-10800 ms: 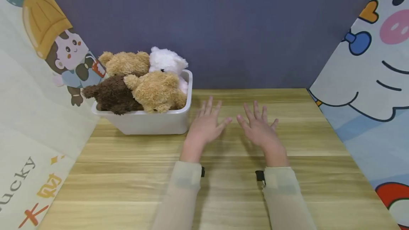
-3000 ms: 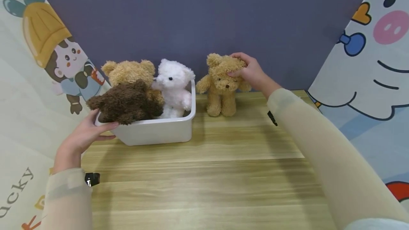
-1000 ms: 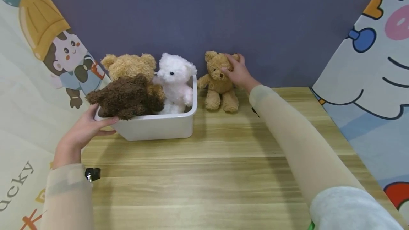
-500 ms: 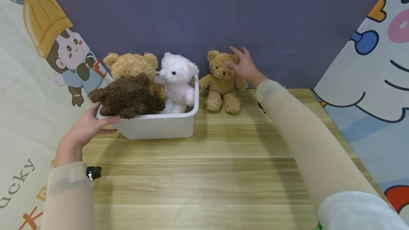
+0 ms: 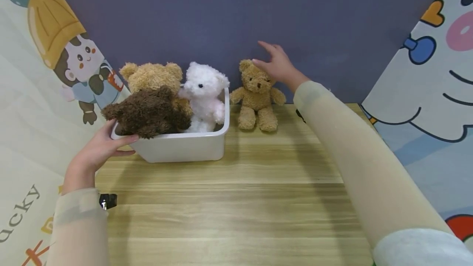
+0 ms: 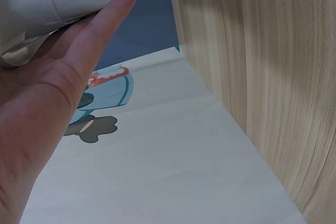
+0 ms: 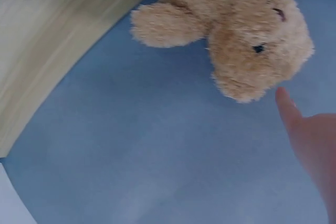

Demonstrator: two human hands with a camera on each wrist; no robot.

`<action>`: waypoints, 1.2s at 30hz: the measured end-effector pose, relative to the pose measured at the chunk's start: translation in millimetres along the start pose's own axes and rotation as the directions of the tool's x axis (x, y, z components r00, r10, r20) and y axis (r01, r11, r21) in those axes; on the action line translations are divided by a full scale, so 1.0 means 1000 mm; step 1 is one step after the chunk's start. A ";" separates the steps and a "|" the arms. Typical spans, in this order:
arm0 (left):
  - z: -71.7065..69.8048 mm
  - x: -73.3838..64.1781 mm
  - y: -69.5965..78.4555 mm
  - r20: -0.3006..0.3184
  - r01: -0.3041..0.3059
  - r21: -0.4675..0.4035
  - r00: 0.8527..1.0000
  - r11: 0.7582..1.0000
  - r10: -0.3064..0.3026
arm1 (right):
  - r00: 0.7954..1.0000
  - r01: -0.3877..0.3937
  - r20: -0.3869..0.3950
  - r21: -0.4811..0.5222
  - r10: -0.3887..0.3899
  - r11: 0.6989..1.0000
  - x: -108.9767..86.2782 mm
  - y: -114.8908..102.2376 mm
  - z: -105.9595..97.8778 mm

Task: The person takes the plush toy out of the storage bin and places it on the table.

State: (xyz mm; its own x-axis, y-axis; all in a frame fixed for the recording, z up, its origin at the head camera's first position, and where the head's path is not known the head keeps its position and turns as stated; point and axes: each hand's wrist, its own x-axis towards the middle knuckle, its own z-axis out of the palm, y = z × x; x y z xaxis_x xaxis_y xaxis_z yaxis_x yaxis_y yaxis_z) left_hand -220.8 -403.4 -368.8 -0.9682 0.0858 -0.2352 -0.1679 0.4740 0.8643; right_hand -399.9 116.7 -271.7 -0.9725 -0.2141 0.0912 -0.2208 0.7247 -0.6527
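White bin (image 5: 181, 149) taken as landmark; it stands on the wood-grain table (image 5: 236, 208). Left hand (image 5: 97, 147) grips the bin at its near left corner, thumb along the front wall by the rim; in the left wrist view the fingers run under the bin's outer side. Right hand (image 5: 278, 67) is right of the bin and higher than its rim, thumb and index finger extended and spread, holding nothing. Its thumb tip is just beside the head of the light-brown bear (image 5: 256, 101); the right wrist view shows a small gap there. This bear sits upright on the table just right of the bin, facing forward, legs apart, in front of the grey-blue panel (image 5: 314, 19) that rises behind the bin. Inside the bin: dark brown plush (image 5: 148, 112) at front left, lying over the rim; tan bear (image 5: 153, 77) behind it, partly hidden; white plush (image 5: 205, 93) upright at the right end. Printed sheet (image 5: 29, 106) with a cartoon figure slopes up left of the bin.
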 end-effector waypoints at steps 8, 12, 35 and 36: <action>0.002 -0.001 0.001 0.000 -0.015 0.001 1.000 1.000 0.015 | 1.000 0.003 0.006 0.021 -0.003 1.000 -0.001 -0.034 -0.006; 0.002 -0.001 0.002 0.003 -0.024 -0.002 1.000 1.000 0.024 | 1.000 -0.005 0.020 0.047 0.004 0.999 -0.001 -0.046 -0.005; -0.001 -0.003 -0.002 -0.005 -0.016 -0.008 1.000 1.000 0.016 | 0.991 0.024 0.128 0.061 -0.032 0.998 0.000 -0.097 0.035; -0.001 -0.003 -0.002 -0.003 -0.017 -0.011 1.000 1.000 0.017 | 0.990 0.031 0.136 0.059 -0.039 0.998 0.000 -0.098 0.036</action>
State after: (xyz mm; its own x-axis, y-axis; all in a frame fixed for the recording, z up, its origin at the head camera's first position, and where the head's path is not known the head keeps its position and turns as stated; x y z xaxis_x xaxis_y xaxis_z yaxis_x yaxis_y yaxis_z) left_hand -217.9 -405.3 -369.2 -0.9715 0.0906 -0.2193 -0.1539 0.4629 0.8729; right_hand -375.6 21.7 -235.1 -0.9442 -0.3292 0.0131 -0.2460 0.6779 -0.6928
